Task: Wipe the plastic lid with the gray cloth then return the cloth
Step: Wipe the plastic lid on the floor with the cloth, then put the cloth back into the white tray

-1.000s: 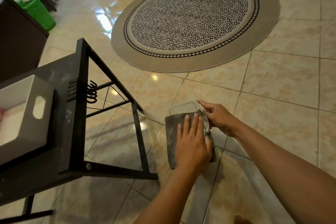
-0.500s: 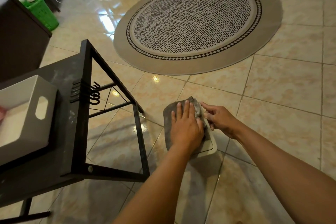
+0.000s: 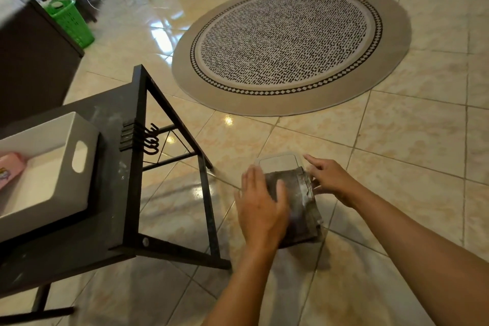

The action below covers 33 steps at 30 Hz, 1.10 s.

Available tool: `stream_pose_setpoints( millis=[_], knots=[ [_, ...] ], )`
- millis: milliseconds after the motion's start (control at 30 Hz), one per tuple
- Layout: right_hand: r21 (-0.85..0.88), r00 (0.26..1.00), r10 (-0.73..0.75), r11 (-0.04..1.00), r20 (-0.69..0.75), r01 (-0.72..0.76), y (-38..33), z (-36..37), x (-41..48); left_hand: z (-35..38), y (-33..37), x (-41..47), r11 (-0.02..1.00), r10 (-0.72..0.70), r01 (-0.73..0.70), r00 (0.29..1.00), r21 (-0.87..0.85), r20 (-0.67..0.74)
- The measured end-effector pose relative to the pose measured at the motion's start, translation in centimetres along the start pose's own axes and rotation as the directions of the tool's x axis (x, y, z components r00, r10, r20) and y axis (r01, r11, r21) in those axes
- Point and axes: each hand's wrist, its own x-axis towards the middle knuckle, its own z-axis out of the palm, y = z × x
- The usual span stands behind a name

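Note:
A clear plastic lid (image 3: 279,163) with rounded corners is held low over the tiled floor, right of a black table. A folded gray cloth (image 3: 300,206) covers its near part, and only the far end of the lid shows bare. My left hand (image 3: 260,209) lies flat on the left side of the cloth, thumb on top, pressing it onto the lid. My right hand (image 3: 330,180) grips the lid's right edge, its fingers stretched toward the far corner.
The black metal-framed table (image 3: 111,193) stands at the left with hooks on its side. On it sits a white bin (image 3: 47,167) with a pink item inside. A round patterned rug (image 3: 288,45) lies ahead on the floor. A green basket (image 3: 70,21) stands far left.
My left hand has pulled the cloth back toward me along the lid, uncovering the lid's far end. My right hand stays at the lid's right edge.

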Motion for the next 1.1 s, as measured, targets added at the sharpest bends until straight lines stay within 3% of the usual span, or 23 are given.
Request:
stream_pose_setpoints(
  millis=[67, 133, 200, 300, 467, 633, 733, 900, 1100],
  knots=[
    [-0.023, 0.996, 0.023, 0.999, -0.084, -0.025, -0.4, -0.4, -0.6, -1.0, -1.8, 0.5, 0.959, -0.266, 0.264, 0.964, -0.1, -0.008],
    [-0.107, 0.993, 0.03, 0.993, -0.117, -0.043, -1.0, -0.4, -1.6, -1.5, -2.6, 0.8, 0.874, -0.425, 0.452, 0.889, -0.177, 0.17],
    [-0.253, 0.994, 0.038, 0.965, -0.101, -0.063, -1.5, -0.1, -2.5, -1.9, -2.8, 1.0, 0.804, -0.457, 0.532, 0.838, -0.264, 0.297],
    [-0.455, 0.998, 0.039, 0.889, -0.039, -0.053, -1.8, 0.5, -3.1, -2.7, -2.3, 1.2, 0.761, -0.456, 0.562, 0.818, -0.323, 0.35],
    [-0.527, 0.995, 0.084, 0.844, -0.051, -0.098, -2.2, 0.8, -3.0, -3.3, -1.5, 1.6, 0.807, -0.42, 0.501, 0.859, -0.313, 0.291],
    [-0.531, 0.994, 0.099, 0.84, -0.05, -0.111, -2.5, 0.5, -3.3, -3.8, -0.3, 1.0, 0.885, -0.265, 0.299, 0.954, -0.356, 0.143],
    [-0.493, 0.996, 0.081, 0.866, -0.035, -0.088, -2.7, 0.0, -3.7, -4.3, 0.2, 0.7, 0.888, -0.189, 0.217, 0.976, -0.406, 0.109],
    [-0.381, 0.997, -0.076, 0.923, -0.025, 0.061, -6.4, -0.5, -5.5, -6.8, 1.6, 1.0, 0.867, -0.135, 0.127, 0.991, -0.482, 0.019],
    [-0.289, 0.96, -0.279, 0.919, -0.003, 0.266, -15.2, 0.3, -8.7, -14.1, 5.2, 1.7, 0.885, -0.091, 0.01, 0.984, -0.466, -0.154]
  ],
)
